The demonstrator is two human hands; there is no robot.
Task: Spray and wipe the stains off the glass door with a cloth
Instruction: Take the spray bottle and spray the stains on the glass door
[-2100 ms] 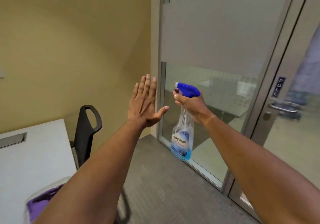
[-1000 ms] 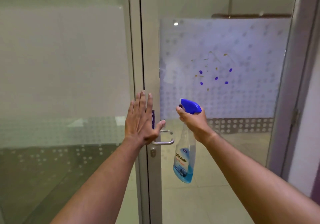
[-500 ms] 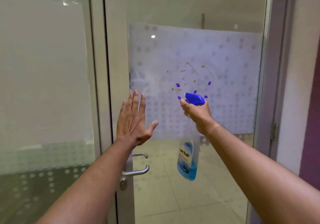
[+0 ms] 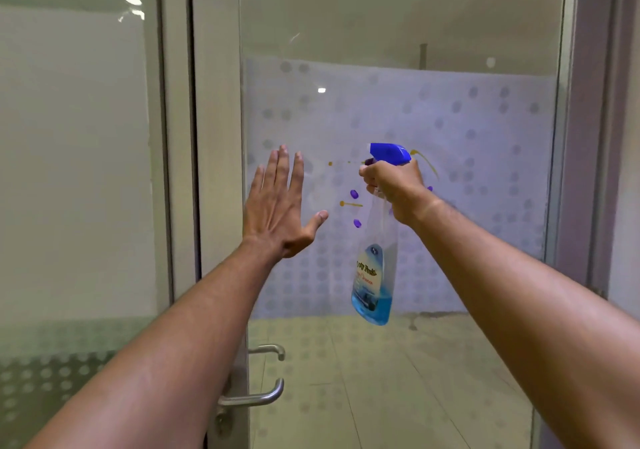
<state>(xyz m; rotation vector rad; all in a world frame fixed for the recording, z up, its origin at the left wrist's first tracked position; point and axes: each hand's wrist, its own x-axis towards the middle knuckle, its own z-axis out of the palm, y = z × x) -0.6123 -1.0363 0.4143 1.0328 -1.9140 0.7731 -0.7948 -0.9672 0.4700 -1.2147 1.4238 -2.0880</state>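
The glass door [image 4: 467,119] fills the view, with a frosted dotted band across its middle. Purple blobs and yellow-brown streaks, the stains [image 4: 353,202], sit on that band. My right hand [image 4: 394,185] grips the neck of a clear spray bottle [image 4: 374,275] with a blue trigger head and blue liquid at its bottom. The bottle hangs right in front of the stains and hides some of them. My left hand [image 4: 280,206] is held up flat, fingers straight, just left of the stains; I cannot tell whether it touches the glass. No cloth is in view.
A metal lever handle [image 4: 256,396] sits low on the door's left stile. A fixed glass panel [image 4: 79,171] stands to the left. The door frame and a wall [image 4: 616,171] close the right side. Tiled floor shows through the glass.
The view has closed in on the door. The stains now lie level with my hands, and the spray bottle's head has risen in front of them. Both hands keep their poses.
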